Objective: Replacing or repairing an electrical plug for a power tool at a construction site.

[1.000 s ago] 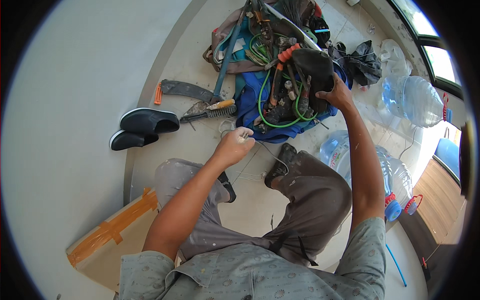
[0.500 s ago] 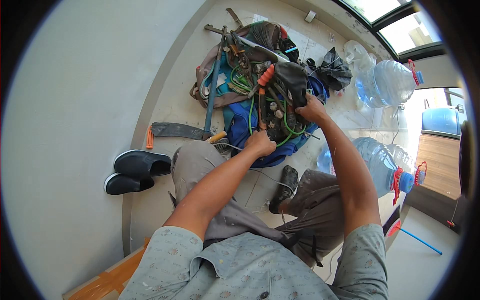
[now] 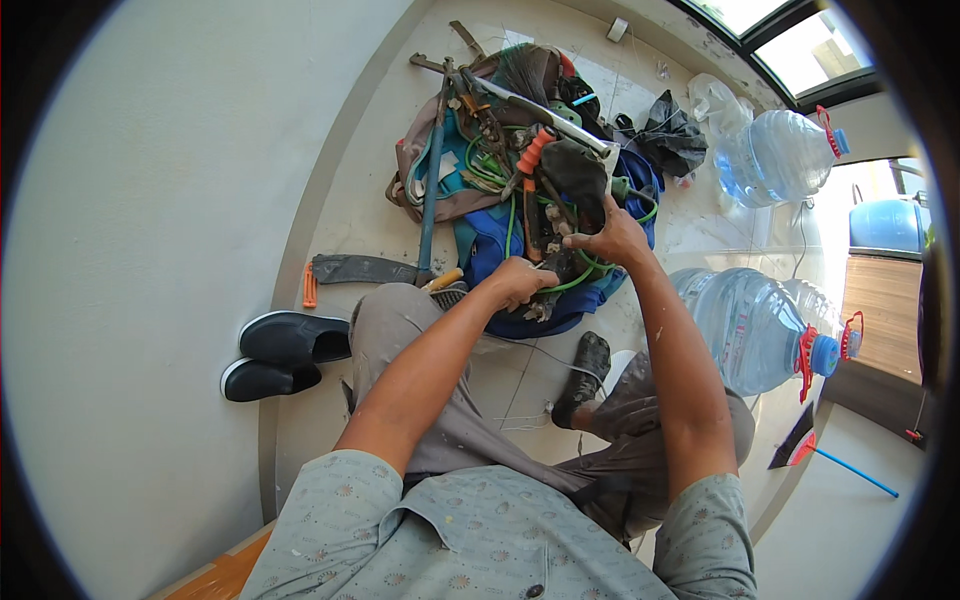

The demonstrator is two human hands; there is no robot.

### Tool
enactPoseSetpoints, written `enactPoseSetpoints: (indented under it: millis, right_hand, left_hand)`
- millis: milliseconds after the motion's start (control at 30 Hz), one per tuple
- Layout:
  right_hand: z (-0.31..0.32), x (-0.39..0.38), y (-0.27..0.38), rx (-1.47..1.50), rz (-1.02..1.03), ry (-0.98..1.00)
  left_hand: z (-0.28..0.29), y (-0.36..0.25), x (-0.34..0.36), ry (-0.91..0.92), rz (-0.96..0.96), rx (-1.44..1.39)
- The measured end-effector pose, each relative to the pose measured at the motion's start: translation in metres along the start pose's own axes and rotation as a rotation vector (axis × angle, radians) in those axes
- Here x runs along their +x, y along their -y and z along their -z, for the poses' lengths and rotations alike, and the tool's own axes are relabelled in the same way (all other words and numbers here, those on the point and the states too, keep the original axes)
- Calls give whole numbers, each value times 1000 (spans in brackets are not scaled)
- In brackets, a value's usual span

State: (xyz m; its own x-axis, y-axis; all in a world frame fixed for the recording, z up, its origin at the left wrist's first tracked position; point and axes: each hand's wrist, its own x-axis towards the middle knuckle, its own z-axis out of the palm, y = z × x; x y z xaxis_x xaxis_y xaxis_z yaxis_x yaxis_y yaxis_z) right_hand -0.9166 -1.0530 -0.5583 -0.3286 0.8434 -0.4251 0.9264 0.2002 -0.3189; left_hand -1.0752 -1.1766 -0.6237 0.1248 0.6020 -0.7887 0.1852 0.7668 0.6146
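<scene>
A pile of tools and cables lies in an open blue, teal and brown bag [image 3: 485,245] on the floor before me. My left hand [image 3: 518,283] is closed at the bag's near side, beside a green cable [image 3: 572,284]; what its fingers hold is hidden. To its right, my right hand [image 3: 617,238] has its thumb spread away from the fingers. Those fingertips touch the lower edge of a black pouch [image 3: 575,178]. An orange-red handled tool [image 3: 537,150] lies against the pouch, and a grey metal bar [image 3: 550,115] slants across the pile behind it.
Left of the bag lie a long blue-grey bar [image 3: 430,190], a dark wide blade [image 3: 365,270] and black slip-on shoes [image 3: 290,340]. Large clear water bottles [image 3: 745,325] stand to the right. A black plastic bag [image 3: 672,135] sits beyond the pile. The wall rises at left.
My right hand has moved down and its thumb has spread leftward. The black pouch has sunk lower, showing more of the grey metal bar. My left hand stays at the bag's near side.
</scene>
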Motion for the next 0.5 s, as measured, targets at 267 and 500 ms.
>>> enactPoseSetpoints:
  millis: [267,500]
  right_hand:
    - [-10,-11,23,-48,-43,-82]
    - [-29,-29,85,121,88,-82]
  left_hand:
    - [11,0,-5,126,15,-317]
    - [73,10,-47,24,-64,-399]
